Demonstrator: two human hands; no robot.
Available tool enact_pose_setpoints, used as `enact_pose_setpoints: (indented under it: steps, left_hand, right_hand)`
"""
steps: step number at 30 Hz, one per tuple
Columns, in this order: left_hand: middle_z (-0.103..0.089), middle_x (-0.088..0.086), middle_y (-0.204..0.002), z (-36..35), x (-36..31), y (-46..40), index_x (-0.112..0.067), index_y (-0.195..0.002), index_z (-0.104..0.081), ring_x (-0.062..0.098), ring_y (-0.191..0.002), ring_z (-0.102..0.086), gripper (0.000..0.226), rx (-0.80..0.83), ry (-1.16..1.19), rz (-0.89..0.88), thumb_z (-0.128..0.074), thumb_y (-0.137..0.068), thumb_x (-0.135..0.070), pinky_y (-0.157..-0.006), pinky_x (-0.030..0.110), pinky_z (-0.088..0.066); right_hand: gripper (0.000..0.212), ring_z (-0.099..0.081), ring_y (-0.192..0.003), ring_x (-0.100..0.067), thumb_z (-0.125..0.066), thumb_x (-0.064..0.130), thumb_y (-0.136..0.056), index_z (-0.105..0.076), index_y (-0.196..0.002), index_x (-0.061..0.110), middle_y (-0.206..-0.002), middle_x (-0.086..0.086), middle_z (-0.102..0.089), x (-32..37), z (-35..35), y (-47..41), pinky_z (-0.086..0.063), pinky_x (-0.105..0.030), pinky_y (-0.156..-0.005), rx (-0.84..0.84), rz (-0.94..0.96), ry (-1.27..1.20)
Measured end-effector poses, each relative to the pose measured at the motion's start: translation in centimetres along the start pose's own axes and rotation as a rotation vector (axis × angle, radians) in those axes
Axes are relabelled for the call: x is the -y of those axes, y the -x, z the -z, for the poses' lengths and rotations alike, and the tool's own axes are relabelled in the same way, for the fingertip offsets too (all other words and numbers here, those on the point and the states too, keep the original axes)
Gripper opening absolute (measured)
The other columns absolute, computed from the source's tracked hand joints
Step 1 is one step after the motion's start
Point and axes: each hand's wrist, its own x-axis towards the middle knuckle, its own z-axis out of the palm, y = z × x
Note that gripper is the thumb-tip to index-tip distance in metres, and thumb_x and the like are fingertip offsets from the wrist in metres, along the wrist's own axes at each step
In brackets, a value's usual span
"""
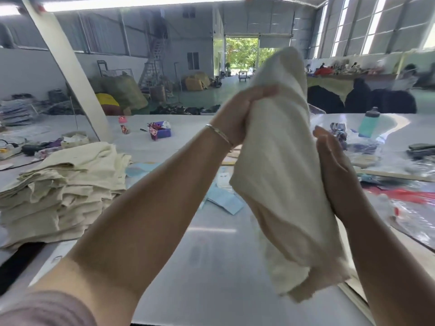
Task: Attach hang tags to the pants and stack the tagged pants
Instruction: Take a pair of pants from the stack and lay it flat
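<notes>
I hold a cream pair of pants [280, 165] up in the air over the table, bunched and hanging down. My left hand [237, 116] grips the upper part of the fabric, with the thumb pressed over it. My right hand [334, 165] lies against the right side of the cloth with its fingers fairly straight; its palm side is hidden behind the fabric. A tall stack of folded cream pants [63, 189] sits on the table at the left. Light blue hang tags [226, 201] lie scattered on the table under the raised pants.
The shiny grey table [211, 267] stretches ahead. A teal bottle [368, 123] stands at the far right, with plastic bags [414, 215] and red scraps on the right side. A small purple box [162, 131] sits mid-table. A white slanted post [68, 67] rises at left.
</notes>
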Motion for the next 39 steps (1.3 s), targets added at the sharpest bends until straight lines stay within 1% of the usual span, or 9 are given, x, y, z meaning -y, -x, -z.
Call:
enact_pose_setpoints:
  steps: [3,9,12,14,19,23,30,35,39]
  left_hand:
    - [-0.069,0.014,-0.086,4.3,-0.6,1.0,-0.001,-0.101,-0.066,0.027,-0.079,-0.067,0.022,-0.100,0.081,-0.117,-0.057,-0.091,-0.018,-0.082,0.037,-0.057]
    - [-0.076,0.005,-0.093,21.0,5.0,6.5,-0.018,-0.086,-0.080,0.021,-0.086,-0.073,0.021,-0.401,0.013,-0.090,-0.060,-0.088,-0.019,-0.074,0.031,-0.059]
    - [-0.068,0.014,-0.107,31.5,11.8,8.2,-0.010,-0.091,-0.072,0.037,-0.101,-0.065,0.011,-0.690,-0.477,0.271,-0.066,-0.088,-0.019,-0.096,0.044,-0.050]
    - [-0.061,0.018,-0.104,36.1,16.7,9.1,-0.010,-0.091,-0.066,0.038,-0.095,-0.059,0.004,-0.727,-0.941,0.527,-0.066,-0.090,-0.014,-0.087,0.040,-0.044]
    - [-0.049,0.008,-0.143,37.4,26.3,9.4,-0.013,-0.134,-0.054,0.018,-0.116,-0.051,0.055,-0.202,-1.093,0.719,-0.072,-0.085,-0.026,-0.092,0.022,-0.038]
    - [-0.013,-0.009,-0.162,34.7,31.0,8.0,-0.038,-0.147,-0.032,0.014,-0.149,-0.010,0.081,0.028,-1.406,0.594,-0.065,-0.076,-0.062,-0.119,0.041,-0.012]
    - [-0.009,-0.012,-0.162,35.2,32.9,7.5,-0.045,-0.147,-0.029,0.013,-0.149,-0.005,0.078,0.041,-1.484,0.495,-0.059,-0.078,-0.067,-0.120,0.042,-0.006]
    - [-0.028,-0.007,-0.155,32.8,32.5,6.2,-0.031,-0.137,-0.045,0.016,-0.141,-0.025,0.059,0.039,-1.432,0.368,-0.063,-0.081,-0.040,-0.115,0.023,-0.019]
    - [-0.047,-0.010,-0.135,27.4,33.4,5.5,-0.028,-0.123,-0.059,0.016,-0.129,-0.039,0.038,0.137,-1.217,0.216,-0.055,-0.086,-0.020,-0.105,0.015,-0.024]
  right_hand:
    - [0.056,-0.031,-0.137,-0.004,-0.030,0.060,-0.093,-0.038,-0.144,0.038,-0.150,0.013,-0.038,-0.5,-1.4,0.2,-0.023,-0.039,-0.117,0.070,0.059,0.109]
    - [0.057,-0.029,-0.139,-0.010,-0.039,0.051,-0.095,-0.038,-0.146,0.026,-0.152,0.005,-0.038,-5.2,-10.8,2.8,-0.017,-0.026,-0.113,0.324,0.084,0.416]
    - [0.056,-0.027,-0.141,-0.013,-0.044,0.047,-0.098,-0.033,-0.148,0.025,-0.154,0.005,-0.034,-11.4,-15.7,6.8,-0.018,-0.029,-0.113,0.552,-0.079,0.545]
    - [0.059,-0.027,-0.141,-0.014,-0.043,0.052,-0.097,-0.029,-0.149,0.029,-0.154,0.007,-0.032,-15.5,-17.9,9.3,-0.025,-0.033,-0.112,0.676,-0.248,0.645]
    - [0.050,-0.038,-0.134,-0.021,-0.045,0.045,-0.093,-0.038,-0.140,0.027,-0.149,0.001,-0.038,-21.3,-21.4,11.2,-0.032,-0.033,-0.105,0.732,-0.327,0.950]
    - [0.049,-0.014,-0.148,-0.016,-0.032,0.045,-0.100,-0.028,-0.148,0.035,-0.161,0.008,-0.015,-22.9,-22.6,12.3,-0.012,-0.032,-0.117,0.713,-0.265,1.044]
    - [0.054,-0.012,-0.147,-0.021,-0.035,0.046,-0.099,-0.024,-0.150,0.029,-0.161,-0.002,-0.012,-22.2,-22.4,12.7,-0.004,-0.041,-0.115,0.368,-0.491,1.200]
    - [0.082,-0.047,-0.120,-0.033,-0.061,0.067,-0.078,-0.045,-0.132,0.008,-0.132,-0.015,-0.050,-21.3,-18.8,11.7,-0.041,-0.041,-0.092,0.052,-0.856,1.153]
    - [0.031,-0.058,-0.096,-0.032,-0.066,0.035,-0.082,-0.063,-0.104,0.012,-0.109,-0.011,-0.063,-20.6,-17.2,10.1,-0.047,-0.036,-0.076,0.040,-0.836,0.965]
